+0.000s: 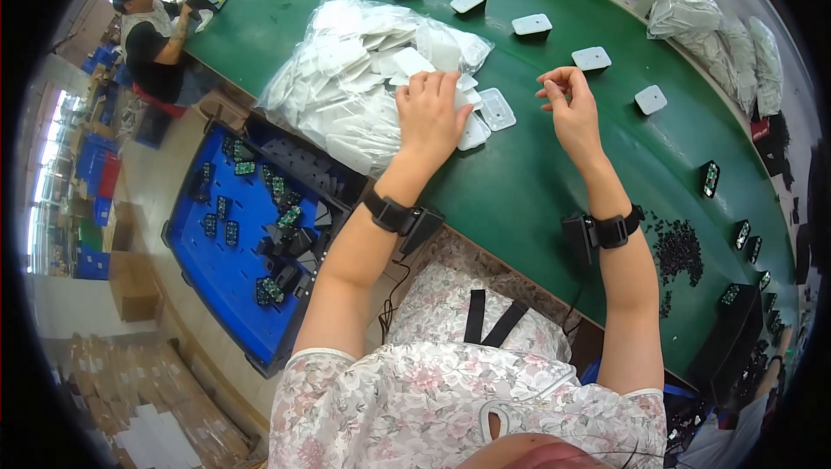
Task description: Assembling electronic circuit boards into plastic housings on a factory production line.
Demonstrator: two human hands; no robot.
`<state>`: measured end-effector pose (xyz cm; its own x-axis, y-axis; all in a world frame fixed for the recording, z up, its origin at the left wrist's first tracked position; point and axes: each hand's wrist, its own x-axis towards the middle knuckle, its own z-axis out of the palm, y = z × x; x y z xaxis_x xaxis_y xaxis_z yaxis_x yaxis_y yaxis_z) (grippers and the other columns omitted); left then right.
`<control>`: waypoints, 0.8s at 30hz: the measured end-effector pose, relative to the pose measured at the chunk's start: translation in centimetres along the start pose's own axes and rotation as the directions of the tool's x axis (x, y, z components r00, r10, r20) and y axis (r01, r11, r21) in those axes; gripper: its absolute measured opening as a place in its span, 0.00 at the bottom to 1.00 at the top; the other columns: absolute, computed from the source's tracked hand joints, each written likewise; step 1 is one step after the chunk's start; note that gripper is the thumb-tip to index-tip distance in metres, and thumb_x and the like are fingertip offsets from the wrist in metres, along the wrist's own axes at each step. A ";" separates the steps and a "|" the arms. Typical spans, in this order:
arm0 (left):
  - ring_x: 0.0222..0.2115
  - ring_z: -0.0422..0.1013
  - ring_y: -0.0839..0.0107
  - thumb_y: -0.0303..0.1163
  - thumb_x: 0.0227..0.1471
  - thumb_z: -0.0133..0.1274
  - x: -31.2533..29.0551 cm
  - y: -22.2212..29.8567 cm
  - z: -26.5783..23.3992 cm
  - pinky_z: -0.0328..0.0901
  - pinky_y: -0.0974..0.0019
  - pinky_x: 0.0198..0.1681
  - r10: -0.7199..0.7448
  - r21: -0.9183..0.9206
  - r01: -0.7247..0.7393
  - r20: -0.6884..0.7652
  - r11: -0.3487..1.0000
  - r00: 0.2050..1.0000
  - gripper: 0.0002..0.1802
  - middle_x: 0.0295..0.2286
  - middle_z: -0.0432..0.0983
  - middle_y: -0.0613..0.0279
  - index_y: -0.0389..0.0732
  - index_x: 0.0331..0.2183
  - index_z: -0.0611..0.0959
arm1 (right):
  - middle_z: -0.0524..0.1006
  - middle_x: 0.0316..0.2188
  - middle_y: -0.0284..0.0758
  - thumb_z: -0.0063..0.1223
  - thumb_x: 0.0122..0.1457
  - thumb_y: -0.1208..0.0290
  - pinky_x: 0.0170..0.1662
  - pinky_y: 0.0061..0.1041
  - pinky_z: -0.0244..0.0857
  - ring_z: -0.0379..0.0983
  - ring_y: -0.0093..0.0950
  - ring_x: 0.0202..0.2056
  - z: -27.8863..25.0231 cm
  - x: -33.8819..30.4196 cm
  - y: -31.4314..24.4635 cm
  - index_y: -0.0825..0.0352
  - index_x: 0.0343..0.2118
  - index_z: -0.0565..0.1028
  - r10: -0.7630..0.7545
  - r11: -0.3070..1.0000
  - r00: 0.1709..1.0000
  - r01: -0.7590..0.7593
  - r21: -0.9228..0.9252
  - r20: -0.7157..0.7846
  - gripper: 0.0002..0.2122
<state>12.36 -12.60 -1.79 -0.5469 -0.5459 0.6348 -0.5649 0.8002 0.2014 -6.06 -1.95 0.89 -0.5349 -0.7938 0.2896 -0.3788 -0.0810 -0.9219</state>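
Two hands [428,121] [575,118]; white covers [368,80] under the left

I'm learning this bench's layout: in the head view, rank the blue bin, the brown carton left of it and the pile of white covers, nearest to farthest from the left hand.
From the left hand:
1. Pile of white covers: directly under the hand.
2. Blue bin: to the left, lower down.
3. Brown carton: farther left, past the bin.

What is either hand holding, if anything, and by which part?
The left hand is at a pile of flat white plastic covers; whether it grips one, or where, cannot be told. The right hand appears to hold nothing.
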 end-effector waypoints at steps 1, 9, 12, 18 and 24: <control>0.45 0.62 0.62 0.39 0.40 0.61 0.0 0.7 0.2 0.54 0.57 0.45 0.008 0.035 -0.007 -0.012 0.999 1.000 0.27 0.40 0.70 0.63 0.43 0.43 0.73 | 0.73 0.34 0.30 0.44 0.60 0.75 0.34 0.19 0.66 0.71 0.20 0.33 -0.3 -0.3 -0.2 0.67 0.36 0.68 0.000 1.000 1.000 0.000 0.001 0.001 0.03; 0.43 0.62 0.58 0.35 0.39 0.60 -0.7 6.6 4.5 0.58 0.54 0.42 0.108 -0.300 -0.080 0.078 0.950 0.991 0.28 0.40 0.67 0.56 0.42 0.44 0.71 | 0.73 0.34 0.29 0.46 0.61 0.74 0.32 0.16 0.63 0.71 0.18 0.34 -4.0 -3.0 -1.1 0.66 0.36 0.69 -0.018 0.999 0.999 0.017 -0.045 -0.034 0.04; 0.43 0.63 0.55 0.36 0.38 0.62 -0.2 7.8 4.4 0.59 0.54 0.42 0.155 -0.310 -0.147 0.001 0.939 0.988 0.30 0.41 0.66 0.53 0.41 0.45 0.71 | 0.73 0.34 0.29 0.46 0.60 0.74 0.32 0.16 0.63 0.71 0.18 0.34 -5.9 -4.6 -0.9 0.67 0.37 0.70 -0.021 0.998 0.999 0.019 -0.063 -0.039 0.04; 0.46 0.62 0.52 0.47 0.42 0.59 0.5 1.1 2.4 0.57 0.53 0.47 0.019 0.088 0.003 -0.255 0.996 0.967 0.31 0.44 0.66 0.49 0.39 0.46 0.72 | 0.71 0.28 0.27 0.49 0.59 0.76 0.34 0.14 0.60 0.66 0.15 0.29 -11.4 -10.1 -1.1 0.68 0.35 0.70 -0.034 0.977 0.991 0.006 -0.211 -0.129 0.04; 0.48 0.59 0.43 0.55 0.48 0.51 -1.7 -0.5 2.9 0.54 0.48 0.51 -0.083 0.095 0.080 0.036 0.992 0.996 0.35 0.48 0.63 0.40 0.37 0.49 0.70 | 0.71 0.28 0.30 0.49 0.58 0.78 0.35 0.16 0.63 0.68 0.17 0.30 -13.6 -13.4 -0.4 0.69 0.35 0.69 0.071 0.997 0.978 -0.078 -0.029 -0.195 0.03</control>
<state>11.79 -12.77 -5.11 -0.5199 -0.6192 0.5884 -0.6628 0.7270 0.1794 -9.03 16.87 0.85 -0.6977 -0.6644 0.2679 -0.3574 -0.0014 -0.9340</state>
